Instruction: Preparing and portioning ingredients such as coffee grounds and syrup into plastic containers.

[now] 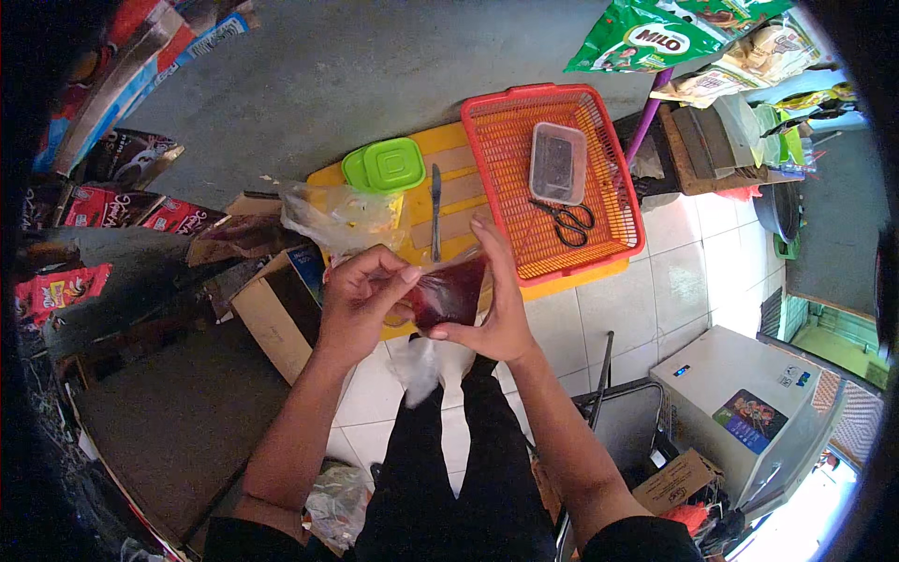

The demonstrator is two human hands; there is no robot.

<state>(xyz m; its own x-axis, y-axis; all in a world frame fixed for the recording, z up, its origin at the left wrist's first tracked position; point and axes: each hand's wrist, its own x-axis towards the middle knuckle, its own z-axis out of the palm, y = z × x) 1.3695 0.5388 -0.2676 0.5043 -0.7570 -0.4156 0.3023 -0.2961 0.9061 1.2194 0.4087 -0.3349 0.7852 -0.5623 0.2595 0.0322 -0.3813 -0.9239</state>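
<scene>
Between my hands is a small clear plastic bag (449,295) filled with something dark red. My left hand (369,298) pinches the bag's left side with thumb and fingertips. On the other side my right hand (502,295) cups it, thumb at the bottom and fingers along the right edge. Beyond them stands a low yellow table (456,158). A table knife (436,211) lies on it, beside green plastic lids (393,165) and crumpled clear plastic bags (337,214). A red plastic basket (491,204) holds a clear plastic container (558,161) and black-handled scissors (572,223).
An open cardboard box (274,316) stands left of the table. Hanging snack and drink sachets (116,207) line the left side, with a green Milo pack (646,38) at upper right. A white chest freezer (737,407) and folding metal chair (625,414) are at right.
</scene>
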